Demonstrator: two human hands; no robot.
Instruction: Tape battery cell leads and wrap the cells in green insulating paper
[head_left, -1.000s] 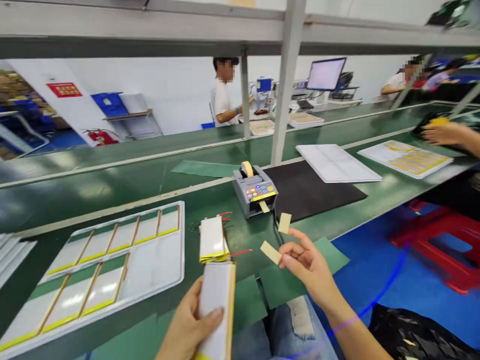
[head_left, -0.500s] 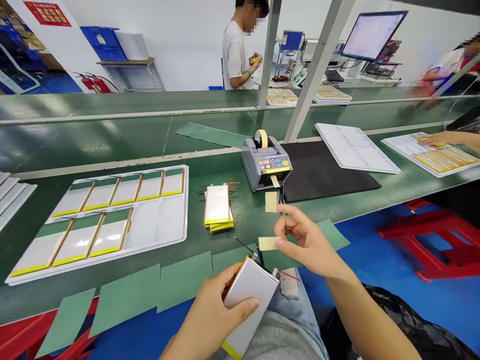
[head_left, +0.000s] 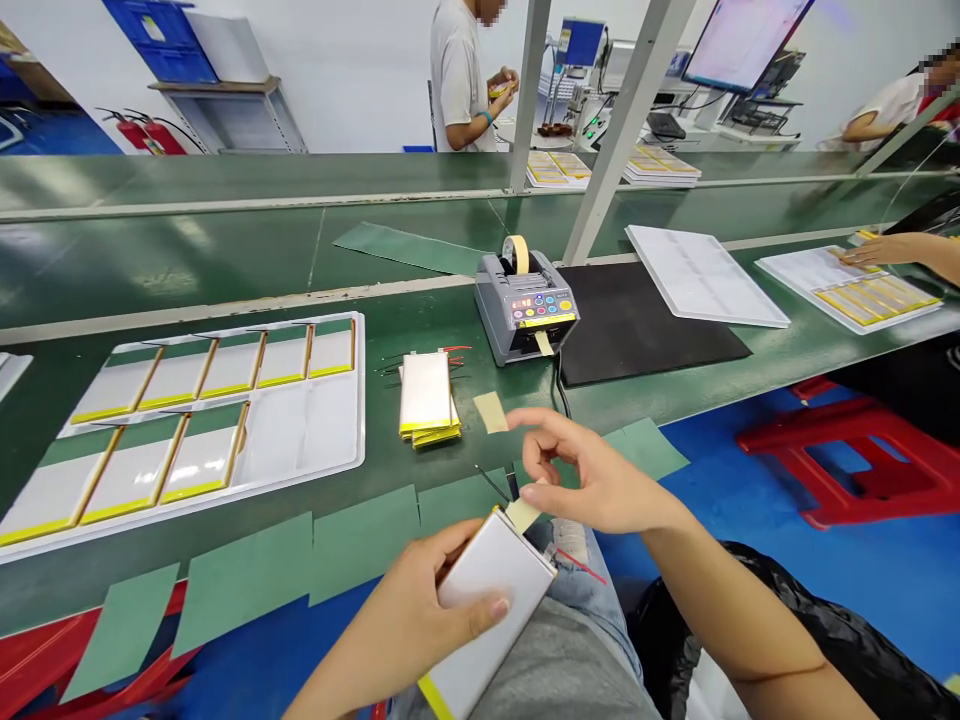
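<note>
My left hand (head_left: 427, 610) grips a silver pouch battery cell (head_left: 491, 595) with a yellow lower edge, tilted over my lap. A red wire and a dark wire stick out of its top end. My right hand (head_left: 581, 468) is just above that end, fingers curled. One piece of cream tape (head_left: 491, 411) clings to its index fingertip. A second piece of tape (head_left: 523, 514) is at the thumb tip, over the cell's tab end; whether it touches the cell I cannot tell. Beyond my hands, a small stack of cells (head_left: 427, 393) lies on the green bench.
A tape dispenser (head_left: 525, 305) stands behind the stack, a strip poking out. At left, a white tray (head_left: 300, 430) carries several cells. Green sheets (head_left: 364, 540) line the bench edge. A black mat (head_left: 652, 340) and an upturned tray (head_left: 705, 275) lie right; a co-worker's hand (head_left: 874, 250) is beyond.
My right hand has moved left and slightly down, bringing the thumb's tape onto or just over the cell's top end. The index finger's tape swung left. The view has shifted slightly.
</note>
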